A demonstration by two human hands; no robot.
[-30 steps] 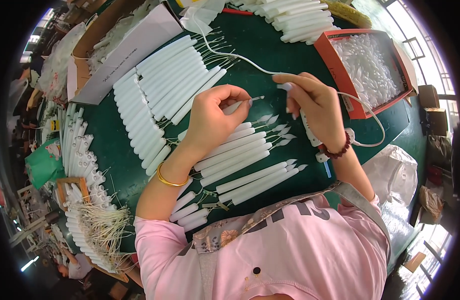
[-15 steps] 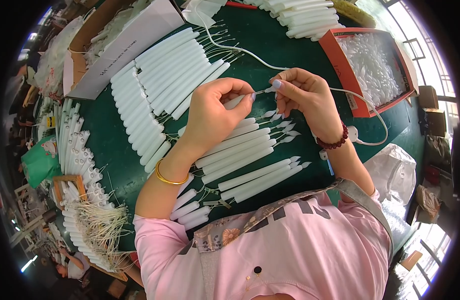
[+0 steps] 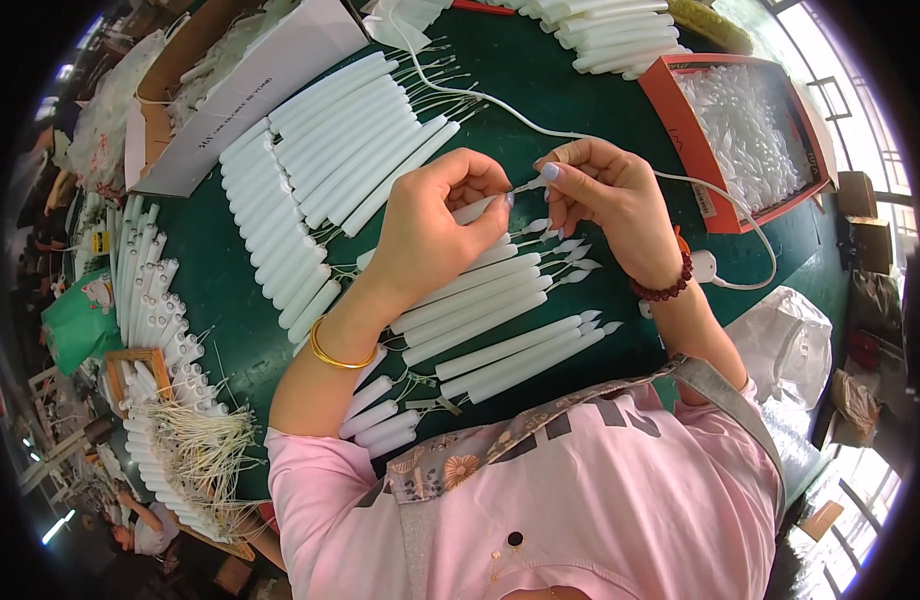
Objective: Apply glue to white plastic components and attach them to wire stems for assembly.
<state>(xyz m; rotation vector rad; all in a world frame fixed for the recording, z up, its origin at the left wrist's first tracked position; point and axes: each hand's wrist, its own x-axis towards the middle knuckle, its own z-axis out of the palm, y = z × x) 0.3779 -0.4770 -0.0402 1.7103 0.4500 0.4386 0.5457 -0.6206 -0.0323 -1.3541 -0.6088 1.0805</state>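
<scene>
My left hand [image 3: 432, 228] is closed round a white candle-shaped tube [image 3: 472, 212], with thumb and forefinger pinching near its wired end. Close by on the right, my right hand [image 3: 615, 205] pinches a small white flame-shaped tip [image 3: 534, 184] between thumb and fingers. The tip meets thin wire coming from the tube; whether it is fully seated I cannot tell. Under my hands lies a group of white tubes [image 3: 480, 305] whose flame tips stand off on bare wires. Nearer me are a few electric candles [image 3: 520, 362] with tips set against their ends.
An orange-red box [image 3: 688, 150] of loose flame tips stands at the right, beside a white cable [image 3: 770, 250]. Rows of tubes with wire ends [image 3: 355, 140] cover the left of the green table [image 3: 240, 340]. A cardboard box [image 3: 255, 105] stands at the far left.
Both hands stay almost in place, with only slight shifts of the fingers. My right fingers have tilted a little round the flame tip. The laid-out tubes have not moved.
</scene>
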